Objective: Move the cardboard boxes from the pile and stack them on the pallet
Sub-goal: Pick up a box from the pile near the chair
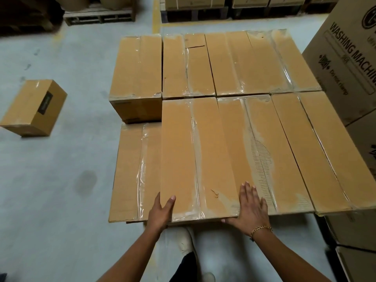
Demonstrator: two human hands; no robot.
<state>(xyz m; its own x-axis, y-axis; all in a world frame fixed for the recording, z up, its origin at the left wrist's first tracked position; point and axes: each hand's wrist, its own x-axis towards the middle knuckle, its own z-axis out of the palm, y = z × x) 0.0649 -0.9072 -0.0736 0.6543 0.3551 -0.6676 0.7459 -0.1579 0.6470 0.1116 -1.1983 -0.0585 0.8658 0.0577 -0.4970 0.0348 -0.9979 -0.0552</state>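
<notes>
A long taped cardboard box (pixel 195 155) lies on the top layer of a stack of like boxes, at its near left. My left hand (pixel 160 212) grips its near left corner, thumb on top and fingers down the side. My right hand (pixel 251 208) lies flat over its near right corner and the neighbouring box (pixel 264 155), fingers straight. A lower box (pixel 130 171) sits beside it on the left, one layer down. The pallet itself is hidden under the boxes.
One small box (pixel 34 107) lies alone on the grey floor at left. Tall washing machine cartons (pixel 350 64) stand close on the right. Wooden pallets (pixel 99 17) with more goods line the back. My shoe (pixel 185 239) shows below the stack.
</notes>
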